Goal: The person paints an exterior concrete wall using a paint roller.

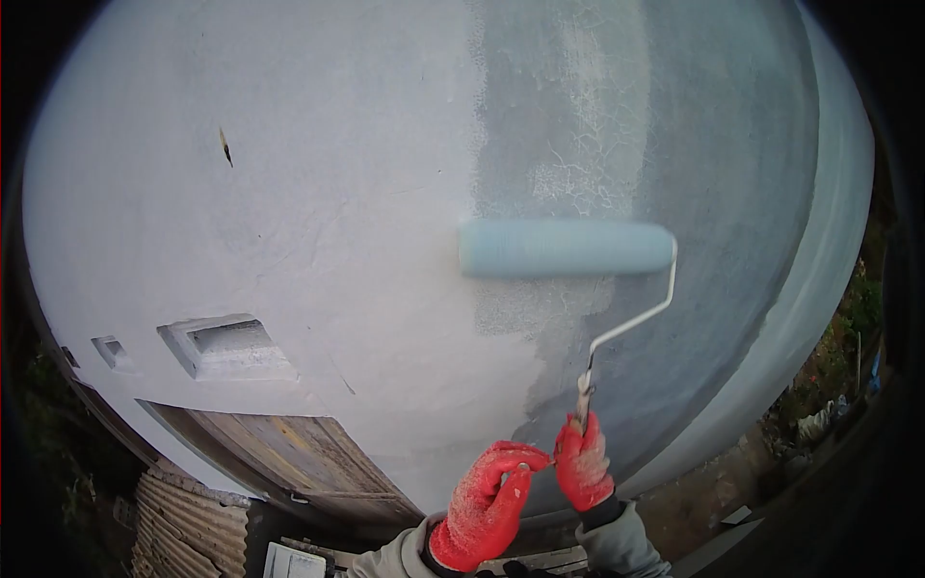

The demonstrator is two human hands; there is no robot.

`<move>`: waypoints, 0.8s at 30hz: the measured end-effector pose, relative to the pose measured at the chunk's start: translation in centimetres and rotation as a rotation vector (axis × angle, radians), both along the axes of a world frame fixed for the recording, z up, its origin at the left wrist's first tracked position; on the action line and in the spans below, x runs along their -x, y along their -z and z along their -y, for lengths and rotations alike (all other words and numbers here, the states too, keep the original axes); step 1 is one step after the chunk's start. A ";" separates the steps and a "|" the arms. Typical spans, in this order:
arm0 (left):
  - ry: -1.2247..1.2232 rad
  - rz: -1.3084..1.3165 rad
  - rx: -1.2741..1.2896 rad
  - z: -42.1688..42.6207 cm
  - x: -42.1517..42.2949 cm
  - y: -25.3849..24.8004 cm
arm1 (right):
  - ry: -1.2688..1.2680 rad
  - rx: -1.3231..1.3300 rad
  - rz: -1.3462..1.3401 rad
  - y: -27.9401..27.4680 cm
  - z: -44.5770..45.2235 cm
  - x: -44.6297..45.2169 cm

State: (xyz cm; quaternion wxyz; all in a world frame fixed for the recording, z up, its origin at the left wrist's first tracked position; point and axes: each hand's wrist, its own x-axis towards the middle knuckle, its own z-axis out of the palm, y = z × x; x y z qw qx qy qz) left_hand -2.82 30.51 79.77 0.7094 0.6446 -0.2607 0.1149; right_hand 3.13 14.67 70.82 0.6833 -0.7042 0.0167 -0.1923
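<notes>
A paint roller (568, 248) with a light blue sleeve lies level against the wall, across the border of the pale and the grey-blue areas. Its bent wire frame runs down to a handle, which my right hand (584, 467), in a red glove, holds closed. Lower and to the left is my left hand (489, 503), also red-gloved, with fingers curled and the fingertips close to my right hand. Whether anything is between those fingers is too small to tell. Whitish paint marks both gloves.
The wall (337, 193) fills most of the view. It has a recessed niche (231, 347), a smaller niche (114, 353) and a wooden door (299, 453). Corrugated sheeting (188, 525) is at the lower left, with a white container (294, 562) near it. Plants and debris show at right.
</notes>
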 end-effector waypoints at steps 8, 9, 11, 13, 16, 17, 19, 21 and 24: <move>0.066 -0.178 0.014 -2.1 1.5 1.7 | -0.081 -0.189 -0.108 -1.0 -1.1 1.8; 0.070 -0.190 0.016 -2.0 1.8 1.7 | -0.069 -0.202 -0.085 -4.6 -0.6 0.9; 0.112 -0.173 -0.016 -1.8 1.8 1.6 | -0.063 -0.243 -0.012 -9.7 0.0 -1.6; 0.097 -0.201 -0.040 -1.8 2.0 2.1 | -0.069 -0.276 0.041 -10.4 0.0 -2.3; 0.080 -0.273 -0.023 -2.5 2.9 2.6 | 0.053 -0.029 0.054 -1.1 0.2 -3.7; 0.078 -0.329 0.016 -2.9 3.2 2.8 | 0.141 0.159 0.076 4.7 0.5 -4.1; 0.042 -0.338 -0.010 -4.0 3.7 4.0 | 0.201 0.250 0.005 12.5 -1.0 -0.2; 0.002 -0.345 -0.031 -4.4 3.9 4.7 | 0.297 0.430 0.053 17.7 -2.0 3.1; -0.015 -0.332 -0.049 -4.8 4.2 5.1 | 0.099 0.032 -0.363 19.5 -2.0 4.1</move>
